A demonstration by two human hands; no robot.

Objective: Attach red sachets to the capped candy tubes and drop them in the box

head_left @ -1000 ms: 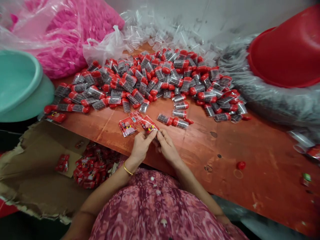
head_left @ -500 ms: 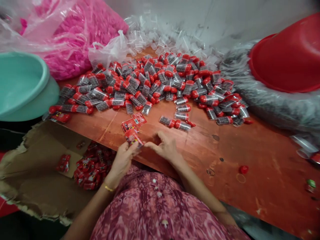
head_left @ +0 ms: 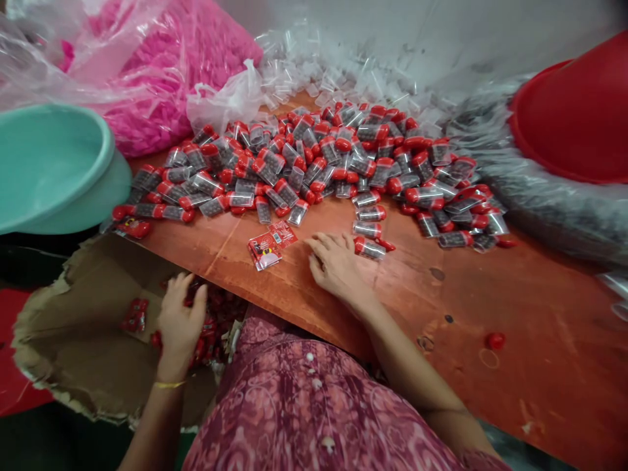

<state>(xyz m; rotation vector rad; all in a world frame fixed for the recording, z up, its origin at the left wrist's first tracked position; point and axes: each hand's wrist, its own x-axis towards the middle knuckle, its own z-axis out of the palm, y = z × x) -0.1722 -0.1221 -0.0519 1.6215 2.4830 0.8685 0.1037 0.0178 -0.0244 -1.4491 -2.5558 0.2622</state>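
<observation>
My left hand (head_left: 179, 314) is over the cardboard box (head_left: 88, 353) below the table edge, fingers spread and nothing visible in them. Beneath it lie many small red packs (head_left: 210, 337). My right hand (head_left: 338, 268) reaches low over the table with bent, parted fingers, covering the spot where a tube lay. Beside its fingertips is a clear tube with a red cap and dark contents (head_left: 370, 248). To its left, printed red cards (head_left: 265, 252) lie flat on the wood.
A large heap of red-capped tubes (head_left: 294, 157) spreads across the table (head_left: 417, 314). Empty clear tubes (head_left: 333, 72) are piled behind. A teal basin (head_left: 59, 170) and a pink-filled bag (head_left: 161, 72) stand left. A red tub (head_left: 579, 118) rests on a dark-filled plastic bag (head_left: 544, 203) at right.
My left hand has let go of the red card pack, now lying with the cards, and moved down-left over the box. My right hand has moved forward onto the spot of a tube.
</observation>
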